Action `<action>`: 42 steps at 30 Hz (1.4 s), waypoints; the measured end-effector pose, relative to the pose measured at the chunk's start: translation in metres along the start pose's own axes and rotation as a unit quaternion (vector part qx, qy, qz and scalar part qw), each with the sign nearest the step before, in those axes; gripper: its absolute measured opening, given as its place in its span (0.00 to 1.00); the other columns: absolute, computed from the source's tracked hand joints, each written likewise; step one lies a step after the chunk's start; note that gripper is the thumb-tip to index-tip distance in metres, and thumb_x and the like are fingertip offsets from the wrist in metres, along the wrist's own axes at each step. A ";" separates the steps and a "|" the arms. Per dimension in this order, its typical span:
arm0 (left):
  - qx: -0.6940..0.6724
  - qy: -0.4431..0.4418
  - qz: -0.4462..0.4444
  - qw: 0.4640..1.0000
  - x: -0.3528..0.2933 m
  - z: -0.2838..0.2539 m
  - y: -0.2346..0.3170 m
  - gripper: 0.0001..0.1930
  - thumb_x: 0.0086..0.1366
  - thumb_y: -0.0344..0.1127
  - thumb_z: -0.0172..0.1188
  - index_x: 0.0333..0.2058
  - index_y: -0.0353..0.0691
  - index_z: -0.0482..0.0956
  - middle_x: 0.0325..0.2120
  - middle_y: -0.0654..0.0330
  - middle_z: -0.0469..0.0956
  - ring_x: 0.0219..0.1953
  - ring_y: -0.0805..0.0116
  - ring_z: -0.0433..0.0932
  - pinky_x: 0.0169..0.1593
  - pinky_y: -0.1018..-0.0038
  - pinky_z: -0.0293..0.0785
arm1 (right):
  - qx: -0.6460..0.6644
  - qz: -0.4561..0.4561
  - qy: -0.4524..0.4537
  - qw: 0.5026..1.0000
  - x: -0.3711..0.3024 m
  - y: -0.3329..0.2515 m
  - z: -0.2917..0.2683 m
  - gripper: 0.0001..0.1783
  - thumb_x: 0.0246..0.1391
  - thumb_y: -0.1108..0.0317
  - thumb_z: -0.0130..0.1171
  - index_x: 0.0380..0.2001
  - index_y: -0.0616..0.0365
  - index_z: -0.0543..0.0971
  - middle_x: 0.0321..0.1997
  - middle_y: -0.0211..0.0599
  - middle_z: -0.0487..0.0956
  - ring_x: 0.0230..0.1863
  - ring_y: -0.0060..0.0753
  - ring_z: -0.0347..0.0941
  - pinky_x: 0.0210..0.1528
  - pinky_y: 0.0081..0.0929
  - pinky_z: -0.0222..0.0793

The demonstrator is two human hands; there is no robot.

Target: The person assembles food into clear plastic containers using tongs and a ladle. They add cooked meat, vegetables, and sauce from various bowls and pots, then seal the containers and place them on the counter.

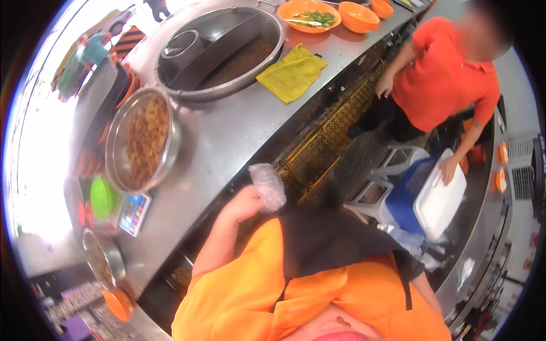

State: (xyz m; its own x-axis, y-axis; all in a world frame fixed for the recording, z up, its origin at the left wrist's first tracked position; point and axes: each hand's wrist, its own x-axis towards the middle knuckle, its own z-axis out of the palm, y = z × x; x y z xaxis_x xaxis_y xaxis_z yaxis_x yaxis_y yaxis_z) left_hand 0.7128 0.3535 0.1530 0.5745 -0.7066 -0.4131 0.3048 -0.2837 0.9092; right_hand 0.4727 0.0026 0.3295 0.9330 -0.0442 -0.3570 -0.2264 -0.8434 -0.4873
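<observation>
Between steel counter (207,139) and blue cooler (405,196), left hand (247,203) touches crumpled plastic (269,186).

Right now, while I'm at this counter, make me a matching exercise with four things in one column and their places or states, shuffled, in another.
Things:
1. Crumpled plastic
2. Cloth
3. Brown food pieces
4. White lid

Places or states:
A. In a round metal bowl
B. Yellow-green, lying on the metal counter
C. Touched by the co-worker's hand
D. Held in your left hand

Right pairs: 1-D, 2-B, 3-A, 4-C.
</observation>
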 end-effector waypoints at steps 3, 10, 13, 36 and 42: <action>0.032 0.109 0.014 0.993 -0.002 -0.041 0.041 0.09 0.62 0.26 0.60 0.41 0.38 0.83 0.39 0.63 0.83 0.44 0.72 0.79 0.50 0.71 0.75 | 0.068 -0.033 -0.111 0.991 0.046 -0.023 0.005 0.14 0.65 0.65 0.53 0.49 0.59 0.78 0.44 0.38 0.81 0.46 0.33 0.79 0.51 0.29 0.75; -0.061 0.137 0.045 0.988 0.006 -0.080 0.078 0.16 0.61 0.27 0.64 0.48 0.35 0.80 0.44 0.61 0.81 0.46 0.71 0.79 0.49 0.72 0.75 | 0.361 -0.018 -0.213 0.908 0.162 -0.042 0.026 0.15 0.64 0.64 0.52 0.49 0.58 0.78 0.45 0.38 0.81 0.47 0.33 0.79 0.52 0.29 0.74; -0.064 0.158 0.050 0.984 0.008 -0.085 0.088 0.16 0.61 0.27 0.64 0.49 0.35 0.80 0.43 0.61 0.81 0.46 0.71 0.78 0.48 0.72 0.75 | 0.474 0.031 -0.250 0.844 0.190 -0.043 0.029 0.15 0.64 0.64 0.52 0.49 0.58 0.78 0.45 0.38 0.82 0.48 0.33 0.79 0.53 0.28 0.74; -0.040 0.240 0.130 0.961 -0.013 -0.133 0.110 0.13 0.63 0.27 0.57 0.46 0.34 0.81 0.41 0.61 0.82 0.44 0.71 0.79 0.48 0.73 0.75 | 0.050 -0.233 0.110 0.965 0.280 -0.155 -0.082 0.24 0.61 0.54 0.58 0.57 0.53 0.77 0.44 0.46 0.81 0.46 0.45 0.78 0.48 0.40 0.74; 0.074 0.106 0.213 0.968 0.026 -0.114 0.168 0.13 0.60 0.22 0.60 0.45 0.37 0.82 0.39 0.63 0.83 0.41 0.73 0.79 0.47 0.72 0.76 | 0.471 -0.238 -0.223 0.820 0.371 -0.204 -0.044 0.23 0.61 0.59 0.64 0.53 0.64 0.79 0.44 0.32 0.83 0.47 0.22 0.74 0.52 0.26 0.70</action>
State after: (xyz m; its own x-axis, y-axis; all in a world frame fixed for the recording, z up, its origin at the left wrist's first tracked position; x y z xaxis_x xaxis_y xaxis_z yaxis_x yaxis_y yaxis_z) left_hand 0.8655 0.3614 0.2894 0.7723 -0.6352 0.0139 -0.0974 -0.0968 0.9905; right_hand 0.8776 0.1343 0.3313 0.8308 0.5473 -0.1018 -0.1785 0.0886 -0.9799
